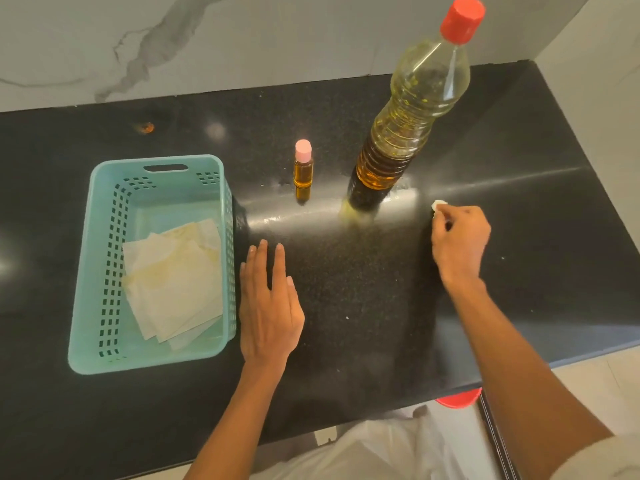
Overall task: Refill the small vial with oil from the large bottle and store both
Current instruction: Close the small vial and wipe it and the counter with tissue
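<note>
The small vial [303, 168], amber oil inside and a pink cap on, stands upright on the black counter. To its right stands the large clear oil bottle [408, 126] with its red cap on, oil filling only its lower part. My left hand [268, 303] lies flat on the counter with fingers apart, just right of the teal basket [88, 258]. My right hand [459, 240] is to the right of the large bottle, fingers pinched on a small white piece [439, 203] that touches the counter.
The teal basket holds folded, oil-stained paper napkins [173, 282]. An oily sheen spreads on the counter around the bottle's base [356, 213]. A marble wall rises behind. The counter's front edge runs near my body, with a red object [459, 398] below it.
</note>
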